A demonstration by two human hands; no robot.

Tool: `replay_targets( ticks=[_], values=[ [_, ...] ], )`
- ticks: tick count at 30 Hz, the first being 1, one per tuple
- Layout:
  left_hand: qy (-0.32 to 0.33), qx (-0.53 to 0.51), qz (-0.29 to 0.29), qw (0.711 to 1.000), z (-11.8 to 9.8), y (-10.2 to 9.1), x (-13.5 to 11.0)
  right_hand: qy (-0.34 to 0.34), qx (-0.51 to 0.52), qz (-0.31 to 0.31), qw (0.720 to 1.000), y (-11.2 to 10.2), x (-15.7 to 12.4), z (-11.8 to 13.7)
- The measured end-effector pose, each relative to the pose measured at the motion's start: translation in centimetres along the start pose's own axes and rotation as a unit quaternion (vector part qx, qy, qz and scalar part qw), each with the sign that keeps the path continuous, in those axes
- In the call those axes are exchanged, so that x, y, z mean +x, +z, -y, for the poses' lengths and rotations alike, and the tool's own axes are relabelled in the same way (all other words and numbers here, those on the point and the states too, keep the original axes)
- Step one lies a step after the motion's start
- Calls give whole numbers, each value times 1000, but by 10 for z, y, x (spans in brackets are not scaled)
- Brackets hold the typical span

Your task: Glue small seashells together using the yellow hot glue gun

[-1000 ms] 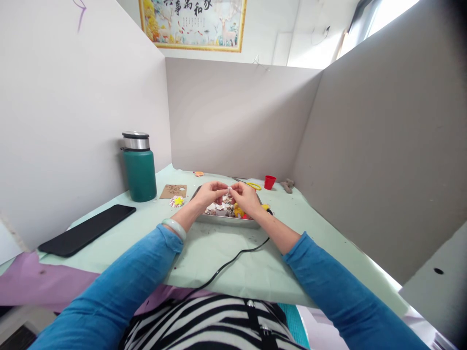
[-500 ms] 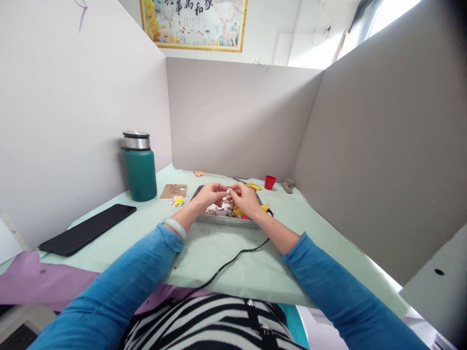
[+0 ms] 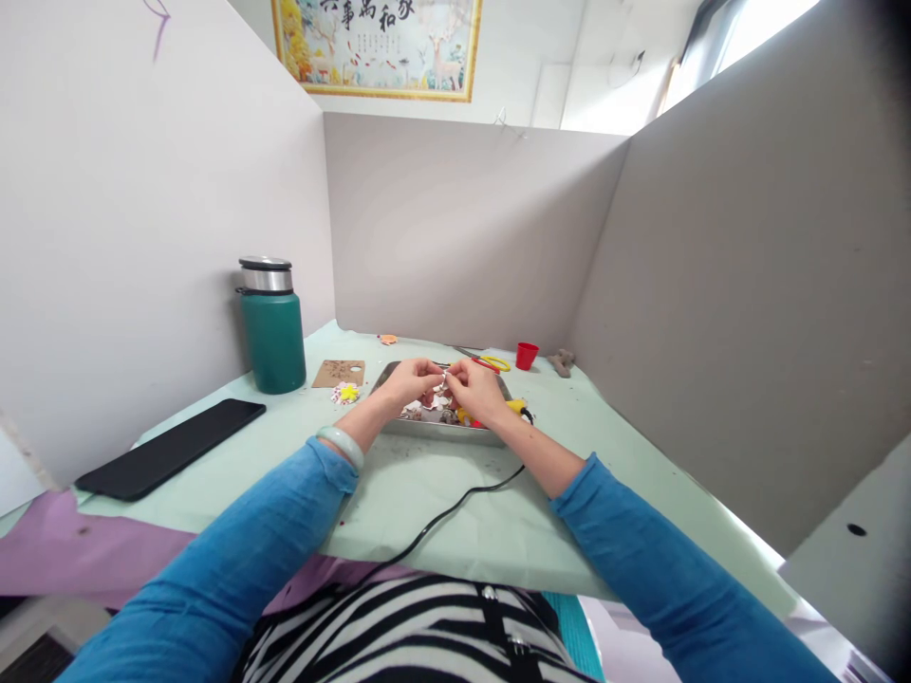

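Between the fingertips of both hands is a small white piece, too small for me to tell its kind. My left hand pinches it from the left, and my right hand from the right. Both hands are over a shallow metal tray, their fingers nearly meeting. White scraps and small brownish bits lie in the tray. A yellow tool with a black cord end rests at the tray's right side, partly hidden by my right hand.
Left of the tray lie a brown card and a yellow-and-white paper flower. Yellow-handled scissors and a red cup stand behind. A green bottle, black phone-like slab and black cord are nearby. Grey panels enclose the table.
Both hands stay over the tray. My right hand's fingers have shifted slightly around the white piece, and more of the scissors shows behind it.
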State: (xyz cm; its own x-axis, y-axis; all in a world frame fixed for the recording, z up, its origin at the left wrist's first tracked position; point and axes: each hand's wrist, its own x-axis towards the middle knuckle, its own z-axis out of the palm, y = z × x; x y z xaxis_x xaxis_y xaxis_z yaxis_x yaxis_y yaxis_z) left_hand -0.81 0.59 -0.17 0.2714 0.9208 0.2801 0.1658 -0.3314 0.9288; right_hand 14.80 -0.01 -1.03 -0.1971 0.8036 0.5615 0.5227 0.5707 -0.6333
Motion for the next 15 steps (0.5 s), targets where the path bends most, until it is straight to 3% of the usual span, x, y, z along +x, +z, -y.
replay_targets(
  ticks=[6,15],
  values=[
    [2,-18,-3,1000,3,-1,2,18,18,16,1000,0,0,4],
    [10,-31,19,999,4,-2,2,39,28,-11,999,0,0,1]
  ],
)
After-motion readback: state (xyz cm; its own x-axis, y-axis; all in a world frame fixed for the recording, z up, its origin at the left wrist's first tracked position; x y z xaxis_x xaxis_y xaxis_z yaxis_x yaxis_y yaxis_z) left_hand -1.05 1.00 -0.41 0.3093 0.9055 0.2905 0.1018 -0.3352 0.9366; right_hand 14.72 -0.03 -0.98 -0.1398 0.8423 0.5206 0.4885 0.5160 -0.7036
